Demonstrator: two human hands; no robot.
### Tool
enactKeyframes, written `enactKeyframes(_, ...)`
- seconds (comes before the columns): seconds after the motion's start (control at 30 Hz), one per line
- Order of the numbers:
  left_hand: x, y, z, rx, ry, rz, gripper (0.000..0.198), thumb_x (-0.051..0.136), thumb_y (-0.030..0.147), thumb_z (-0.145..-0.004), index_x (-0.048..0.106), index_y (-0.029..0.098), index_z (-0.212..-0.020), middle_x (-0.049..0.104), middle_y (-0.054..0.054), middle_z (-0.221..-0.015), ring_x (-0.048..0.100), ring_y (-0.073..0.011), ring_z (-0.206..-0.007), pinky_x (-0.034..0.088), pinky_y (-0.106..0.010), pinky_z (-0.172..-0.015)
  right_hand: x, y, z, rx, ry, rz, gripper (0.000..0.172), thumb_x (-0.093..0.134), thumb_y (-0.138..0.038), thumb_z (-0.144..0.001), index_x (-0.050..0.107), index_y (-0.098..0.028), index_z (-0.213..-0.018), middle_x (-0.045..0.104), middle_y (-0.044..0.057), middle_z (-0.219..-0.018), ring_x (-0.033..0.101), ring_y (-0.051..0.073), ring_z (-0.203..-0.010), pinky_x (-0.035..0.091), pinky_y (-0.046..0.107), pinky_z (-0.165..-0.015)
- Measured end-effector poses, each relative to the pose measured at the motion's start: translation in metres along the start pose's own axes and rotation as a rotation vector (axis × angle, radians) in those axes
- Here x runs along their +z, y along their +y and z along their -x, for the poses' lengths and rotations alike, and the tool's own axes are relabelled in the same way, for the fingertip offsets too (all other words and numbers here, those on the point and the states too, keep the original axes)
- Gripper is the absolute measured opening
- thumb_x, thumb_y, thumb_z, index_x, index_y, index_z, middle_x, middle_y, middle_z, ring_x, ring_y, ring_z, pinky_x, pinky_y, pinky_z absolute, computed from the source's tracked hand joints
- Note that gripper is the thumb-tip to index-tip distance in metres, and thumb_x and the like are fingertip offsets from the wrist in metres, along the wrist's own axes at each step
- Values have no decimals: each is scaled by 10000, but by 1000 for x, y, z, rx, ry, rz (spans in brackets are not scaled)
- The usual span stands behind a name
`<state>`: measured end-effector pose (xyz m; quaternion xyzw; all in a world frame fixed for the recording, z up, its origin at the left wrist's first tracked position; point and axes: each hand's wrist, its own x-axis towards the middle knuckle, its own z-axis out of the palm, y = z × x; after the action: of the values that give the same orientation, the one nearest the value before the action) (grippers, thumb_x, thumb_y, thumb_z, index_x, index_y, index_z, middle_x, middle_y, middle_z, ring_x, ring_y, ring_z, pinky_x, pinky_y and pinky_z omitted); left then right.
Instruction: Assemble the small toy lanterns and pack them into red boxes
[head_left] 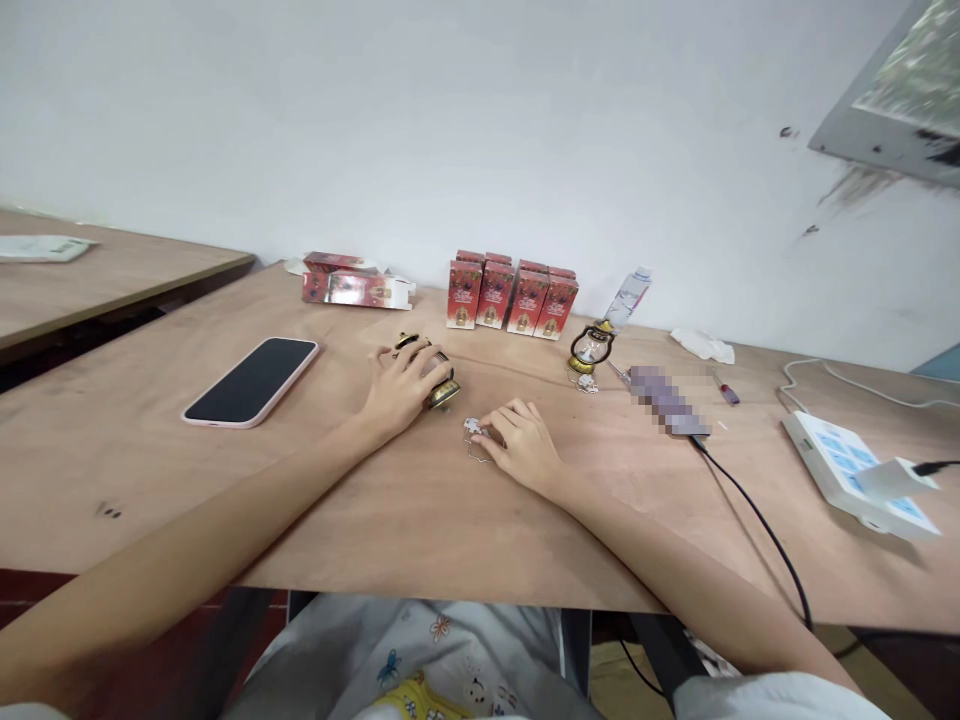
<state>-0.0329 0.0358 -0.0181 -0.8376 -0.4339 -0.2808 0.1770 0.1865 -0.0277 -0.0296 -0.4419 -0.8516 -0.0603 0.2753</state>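
Observation:
My left hand (401, 388) is wrapped over a small black and gold lantern (444, 392), which lies tilted on the wooden table; the fingers hide most of its middle. To the right, my right hand (521, 445) pinches at a small white piece with a thin cord or chain (470, 428) on the tabletop. Its thumb and index finger close at the edge of that piece, whose exact kind I cannot make out. A second lantern (591, 348) stands upright farther back on the right, with a similar white piece and thin cord (585, 381) at its base.
Several red printed boxes (495, 292) stand near the wall, with opened boxes (356, 288) lying left of them. A phone (253, 383) lies at left. Rightward are a clear bottle (630, 298), a cabled phone (666, 400), a screwdriver (726, 390), crumpled tissue (703, 345) and a power strip (855, 475).

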Motion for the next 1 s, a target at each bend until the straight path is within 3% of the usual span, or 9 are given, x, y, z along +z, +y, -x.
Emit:
enactKeyframes(0.2, -1, 5, 1, 51, -13, 11, 394, 386, 101, -917, 630, 325, -1131, 549, -86, -1357, 452, -323, -1268, 250, -601, -951, 1, 1, -1, 10, -25, -62, 24, 643, -228, -863, 638, -204, -864, 729, 21, -880, 549, 200, -867, 363, 328, -758)
enactKeyframes(0.37, -5, 6, 0, -54, -25, 37, 479, 479, 51, -790, 597, 298, -1182, 550, -88, -1342, 440, -330, -1248, 265, -567, -934, -1, 1, -1, 26, -46, -124, 42, 606, -182, -874, 628, -210, -897, 722, 33, -876, 552, 212, -865, 391, 345, -774)
enactKeyframes(0.5, -8, 7, 0, -147, -30, 74, 573, 536, 82, -697, 551, 280, -1234, 555, -80, -1319, 462, -326, -1177, 287, -516, -889, -1, 3, -3, 120, -26, -317, 136, 648, -138, -821, 606, -214, -925, 706, 17, -842, 588, 190, -836, 457, 326, -752)
enactKeyframes(0.63, -6, 10, 2, -184, -9, 127, 557, 542, 124, -702, 542, 293, -1233, 595, -62, -1243, 483, -299, -1126, 288, -469, -869, -1, 2, -2, 136, 154, -487, 117, 686, -158, -791, 601, -225, -836, 678, -13, -769, 618, 144, -724, 496, 283, -675)
enactKeyframes(0.77, -6, 23, 4, -163, -39, 185, 571, 546, 131, -688, 538, 300, -1233, 605, -57, -1229, 493, -286, -1113, 284, -450, -861, -5, -4, 2, -8, 467, -489, 94, 620, -163, -852, 596, -232, -792, 697, -1, -767, 638, 142, -731, 509, 294, -684)
enactKeyframes(0.83, -7, 31, 4, -147, -55, 221, 558, 554, 144, -691, 542, 296, -1228, 609, -57, -1227, 499, -282, -1110, 281, -447, -865, -7, -5, 3, -110, 559, -453, 118, 602, -129, -858, 594, -236, -810, 717, 0, -778, 647, 144, -737, 513, 304, -687)
enactKeyframes(1.0, -13, 46, 5, -121, -57, 296, 555, 560, 153, -691, 552, 293, -1228, 617, -54, -1222, 512, -271, -1097, 277, -436, -880, -4, -5, 3, -182, 545, -289, 132, 590, -148, -872, 594, -243, -781, 737, 10, -783, 617, 158, -711, 490, 331, -658)
